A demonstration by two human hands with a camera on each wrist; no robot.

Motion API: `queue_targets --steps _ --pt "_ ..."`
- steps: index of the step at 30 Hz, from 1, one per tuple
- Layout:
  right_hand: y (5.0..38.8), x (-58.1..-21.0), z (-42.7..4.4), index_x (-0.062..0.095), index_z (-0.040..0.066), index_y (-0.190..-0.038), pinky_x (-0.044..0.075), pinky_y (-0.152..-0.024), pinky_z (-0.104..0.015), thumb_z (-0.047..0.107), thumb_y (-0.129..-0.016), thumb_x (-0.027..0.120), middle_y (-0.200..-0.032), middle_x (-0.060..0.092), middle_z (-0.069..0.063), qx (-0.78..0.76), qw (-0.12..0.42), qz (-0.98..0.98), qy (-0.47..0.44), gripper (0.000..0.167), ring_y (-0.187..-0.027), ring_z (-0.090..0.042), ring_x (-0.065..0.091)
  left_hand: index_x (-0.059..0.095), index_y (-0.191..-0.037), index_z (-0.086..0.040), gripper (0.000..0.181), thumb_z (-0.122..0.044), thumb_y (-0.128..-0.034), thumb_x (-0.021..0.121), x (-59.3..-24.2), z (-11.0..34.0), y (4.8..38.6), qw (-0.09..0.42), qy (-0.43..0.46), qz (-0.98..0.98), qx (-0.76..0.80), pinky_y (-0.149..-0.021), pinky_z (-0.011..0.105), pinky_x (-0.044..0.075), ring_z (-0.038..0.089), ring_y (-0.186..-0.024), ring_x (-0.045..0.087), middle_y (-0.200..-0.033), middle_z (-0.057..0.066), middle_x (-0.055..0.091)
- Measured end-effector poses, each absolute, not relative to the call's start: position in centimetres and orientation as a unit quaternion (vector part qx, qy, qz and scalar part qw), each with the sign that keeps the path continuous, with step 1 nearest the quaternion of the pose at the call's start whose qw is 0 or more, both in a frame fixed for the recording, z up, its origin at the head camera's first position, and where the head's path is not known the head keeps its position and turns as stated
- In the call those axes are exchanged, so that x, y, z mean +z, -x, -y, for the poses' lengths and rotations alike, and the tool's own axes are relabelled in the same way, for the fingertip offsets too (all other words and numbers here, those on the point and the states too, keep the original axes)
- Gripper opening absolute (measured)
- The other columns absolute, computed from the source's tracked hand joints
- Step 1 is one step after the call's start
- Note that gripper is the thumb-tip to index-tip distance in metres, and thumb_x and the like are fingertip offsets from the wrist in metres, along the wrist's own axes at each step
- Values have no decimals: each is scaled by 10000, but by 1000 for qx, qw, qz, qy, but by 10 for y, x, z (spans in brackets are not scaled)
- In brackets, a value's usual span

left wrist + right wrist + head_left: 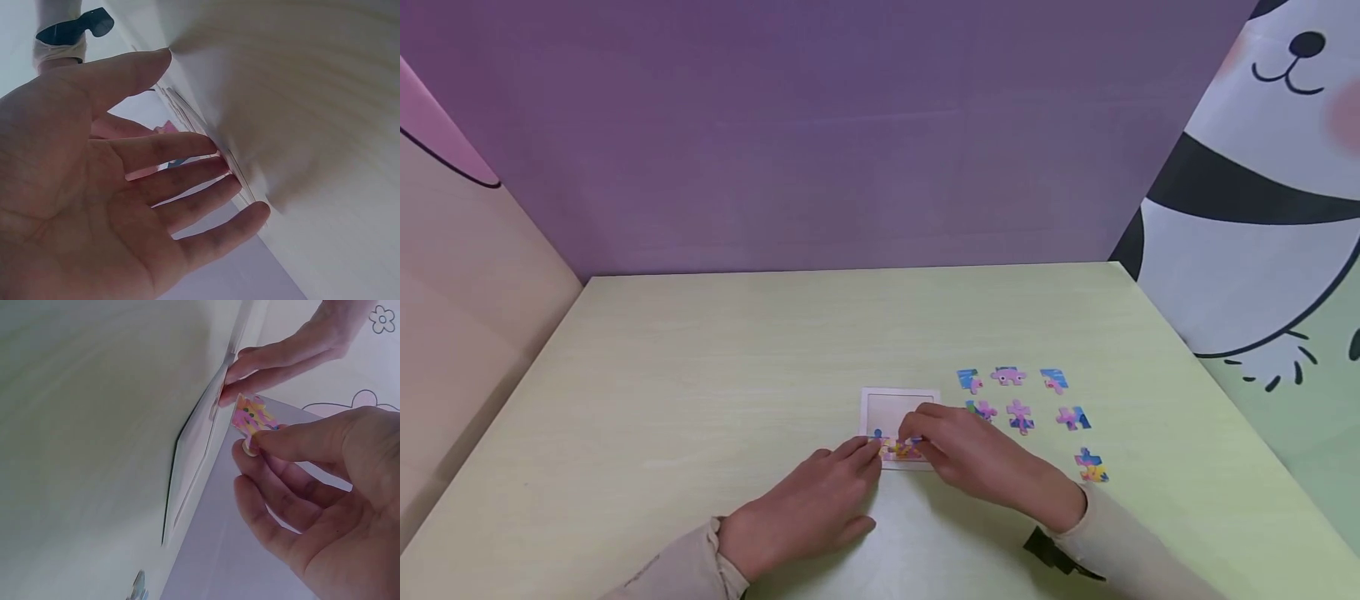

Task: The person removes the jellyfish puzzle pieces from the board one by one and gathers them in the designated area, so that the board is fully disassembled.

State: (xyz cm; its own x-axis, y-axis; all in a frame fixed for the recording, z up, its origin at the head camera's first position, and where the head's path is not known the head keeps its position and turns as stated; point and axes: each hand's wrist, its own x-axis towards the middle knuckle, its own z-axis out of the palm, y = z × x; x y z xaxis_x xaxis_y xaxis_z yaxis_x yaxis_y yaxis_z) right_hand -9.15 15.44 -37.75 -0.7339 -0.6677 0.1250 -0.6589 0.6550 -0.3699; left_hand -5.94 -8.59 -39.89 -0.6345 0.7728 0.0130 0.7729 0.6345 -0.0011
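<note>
A small white puzzle tray [898, 402] lies on the table between the two hands. The right hand [976, 454] pinches a pink and yellow puzzle piece [249, 419] between thumb and index finger; in the right wrist view the piece is tilted and held off the tray [192, 453]. With its fingers extended, the left hand [816, 504] rests its fingertips on the tray's lower left side, beside a puzzle piece with a blue knob [877, 434]. Its palm and straight fingers [187, 190] show in the left wrist view. The hands partly hide the tray's lower part.
Loose puzzle pieces lie right of the tray: a top row with a pink-faced piece [1008, 376], a second row with a pink and blue piece [1020, 416], and one yellow and blue piece [1092, 465] nearer the right sleeve. A purple wall [850, 150] stands behind the table [700, 358].
</note>
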Motion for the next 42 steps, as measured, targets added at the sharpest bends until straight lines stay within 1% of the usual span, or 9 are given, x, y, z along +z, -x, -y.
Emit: queue_targets --steps 4,7,12,18,22,26,30,34,42 --pt "87 -375 -162 757 110 -1078 624 -814 -290 -79 -936 731 -1033 744 6 -197 3 -914 354 238 -892 -105 696 637 -1404 -7 640 -407 -931 800 -400 87 59 15 430 903 -2 -925 351 601 242 -1409 563 -1520 111 601" --pt "84 -373 -167 766 119 -1076 627 -828 -308 -64 -927 753 -1026 750 21 -194 -8 -918 345 236 -887 -92 698 636 -1410 -6 646 -411 -933 798 -400 87 59 15 431 902 -2 -927 348 601 244 -1414 563 -1528 109 595" --pt "80 -369 -175 772 130 -1078 630 -820 -317 -65 -926 752 -1022 755 29 -200 -18 -920 336 247 -876 -89 696 627 -1429 -7 655 -405 -936 794 -401 86 59 13 429 903 -4 -931 353 600 247 -1421 560 -1550 103 579" --pt "76 -367 -186 770 128 -1083 642 -823 -317 -62 -932 751 -1045 756 37 -211 -27 -921 327 243 -918 -104 710 628 -1418 -2 636 -381 -935 794 -402 87 58 21 433 901 -12 -873 330 608 236 -1403 560 -1538 102 584" --pt "74 -365 -193 776 142 -1079 646 -816 -326 -60 -918 772 -1047 763 45 -218 -39 -920 322 258 -924 -117 714 625 -1420 3 632 -370 -937 789 -402 87 58 19 433 901 -17 -863 326 607 235 -1401 558 -1538 103 582" --pt "72 -367 -202 769 145 -1052 642 -773 -324 -99 -881 788 -1008 754 61 -230 -73 -914 327 299 -884 -97 693 618 -1425 4 634 -364 -937 786 -402 87 57 18 433 901 -24 -860 333 605 238 -1407 551 -1546 104 574" --pt "70 -370 -214 765 167 -1024 622 -742 -288 -126 -843 807 -972 739 97 -252 -104 -905 327 347 -857 -47 669 615 -1423 2 624 -378 -950 764 -401 89 56 25 435 900 -27 -890 353 589 226 -1406 549 -1543 101 575" --pt "69 -371 -228 770 178 -1029 601 -738 -246 -117 -829 827 -970 743 115 -270 -111 -906 308 361 -847 -8 652 613 -1420 -3 627 -402 -955 747 -402 89 56 28 433 900 -32 -885 358 573 222 -1409 544 -1542 97 573" --pt "76 -373 -256 773 143 -1034 540 -718 -140 -137 -796 843 -943 759 86 -284 -135 -900 301 373 -782 -10 672 593 -1439 6 652 -419 -968 742 -402 89 55 14 431 901 -41 -887 370 583 238 -1430 524 -1564 110 549"
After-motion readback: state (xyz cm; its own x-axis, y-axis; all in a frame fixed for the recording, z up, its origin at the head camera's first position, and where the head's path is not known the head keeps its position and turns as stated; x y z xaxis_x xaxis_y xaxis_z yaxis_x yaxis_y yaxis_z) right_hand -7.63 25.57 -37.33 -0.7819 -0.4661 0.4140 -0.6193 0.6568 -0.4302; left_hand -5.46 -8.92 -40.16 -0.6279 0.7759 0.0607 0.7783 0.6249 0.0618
